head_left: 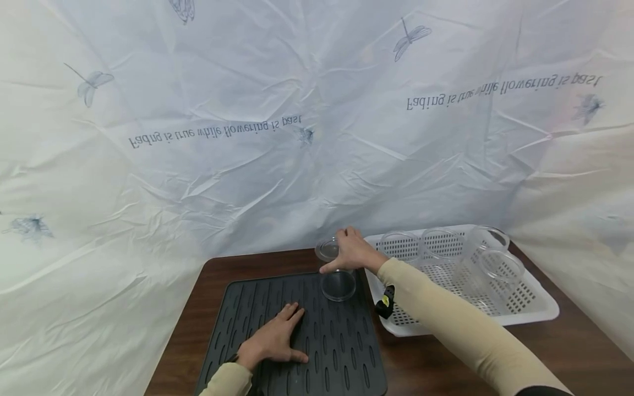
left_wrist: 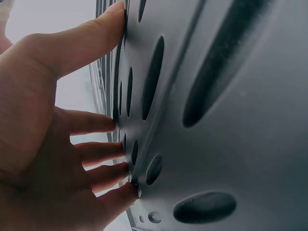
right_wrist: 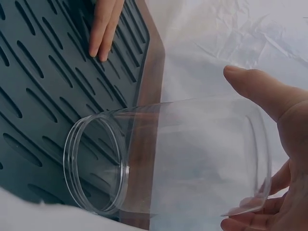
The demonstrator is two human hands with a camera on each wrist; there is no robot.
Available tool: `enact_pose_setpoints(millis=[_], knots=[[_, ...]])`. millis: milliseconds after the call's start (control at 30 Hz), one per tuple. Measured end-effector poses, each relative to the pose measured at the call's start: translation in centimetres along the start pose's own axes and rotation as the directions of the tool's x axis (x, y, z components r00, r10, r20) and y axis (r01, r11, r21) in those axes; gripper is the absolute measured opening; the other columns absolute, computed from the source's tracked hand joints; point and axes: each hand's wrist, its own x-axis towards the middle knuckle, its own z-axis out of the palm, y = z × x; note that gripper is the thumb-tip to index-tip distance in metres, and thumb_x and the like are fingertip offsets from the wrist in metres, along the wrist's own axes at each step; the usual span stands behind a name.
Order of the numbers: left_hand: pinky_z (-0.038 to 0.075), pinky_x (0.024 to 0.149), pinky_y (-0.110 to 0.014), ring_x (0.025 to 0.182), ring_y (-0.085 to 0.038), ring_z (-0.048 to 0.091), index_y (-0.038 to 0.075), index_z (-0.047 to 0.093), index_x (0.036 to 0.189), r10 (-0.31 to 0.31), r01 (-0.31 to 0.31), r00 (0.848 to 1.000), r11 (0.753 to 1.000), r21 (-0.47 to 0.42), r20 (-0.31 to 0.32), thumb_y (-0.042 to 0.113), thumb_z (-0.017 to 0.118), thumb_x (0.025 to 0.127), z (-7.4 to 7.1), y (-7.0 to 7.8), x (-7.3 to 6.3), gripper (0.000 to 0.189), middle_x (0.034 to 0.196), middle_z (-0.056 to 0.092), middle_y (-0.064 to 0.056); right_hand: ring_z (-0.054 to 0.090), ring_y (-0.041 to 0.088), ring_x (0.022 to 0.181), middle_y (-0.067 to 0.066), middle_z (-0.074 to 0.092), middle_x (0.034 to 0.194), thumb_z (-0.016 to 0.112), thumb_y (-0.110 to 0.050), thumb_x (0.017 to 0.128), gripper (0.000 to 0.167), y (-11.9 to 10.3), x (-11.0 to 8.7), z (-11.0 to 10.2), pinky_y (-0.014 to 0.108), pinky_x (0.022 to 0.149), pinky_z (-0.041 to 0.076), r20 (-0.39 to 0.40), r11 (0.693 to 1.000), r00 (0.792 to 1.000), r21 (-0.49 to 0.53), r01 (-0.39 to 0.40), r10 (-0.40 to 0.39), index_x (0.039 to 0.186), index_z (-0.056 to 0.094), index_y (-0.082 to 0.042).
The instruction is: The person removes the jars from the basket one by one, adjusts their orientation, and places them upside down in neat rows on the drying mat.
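Observation:
A clear plastic jar (head_left: 327,251) stands mouth down at the far right corner of a dark grey ridged drying mat (head_left: 277,330). In the right wrist view the threaded rim of this jar (right_wrist: 192,159) meets the mat. My right hand (head_left: 355,252) is at its raised base: fingertips (right_wrist: 250,219) touch the far side, while the thumb (right_wrist: 245,82) stretches out apart from the wall. My left hand (head_left: 277,336) rests on the middle of the mat with fingers and thumb spread, its fingertips (left_wrist: 122,195) against the slotted surface.
A white perforated basket (head_left: 540,308) to the right of the mat holds several clear jars (head_left: 500,269). The right forearm reaches across it. Both lie on a brown wooden table (head_left: 173,352), with a printed white sheet (head_left: 257,181) hanging behind.

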Motion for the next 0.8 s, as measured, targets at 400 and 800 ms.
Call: enact_pose_setpoints(millis=[400,800], knots=[[0.036,0.109,-0.058,0.146,-0.038,0.024,0.012,0.035,0.152,0.014,-0.014,1.000,1.000,0.000,0.019,0.066,0.077,0.069,-1.1,-0.2,-0.1,0.107,0.159,0.026,-0.015,0.034,0.043,0.139,0.029,0.028,0.153,0.074,-0.068,0.070,0.122,-0.4,-1.4,-2.7,0.056,0.105,0.041,-0.048,0.998,0.999,0.069,0.016,-0.012,0.153,0.021,0.004],[0.035,0.108,-0.059,0.147,-0.038,0.023,0.012,0.034,0.153,0.024,-0.024,0.999,1.000,-0.001,0.021,0.066,0.076,0.070,-1.1,-0.4,0.1,0.107,0.160,0.025,-0.015,0.025,0.044,0.143,0.025,0.019,0.157,0.076,-0.070,0.067,0.125,0.7,-4.6,-5.5,0.062,0.104,0.039,-0.144,0.987,0.989,0.158,-0.010,0.033,0.155,0.018,-0.003]])
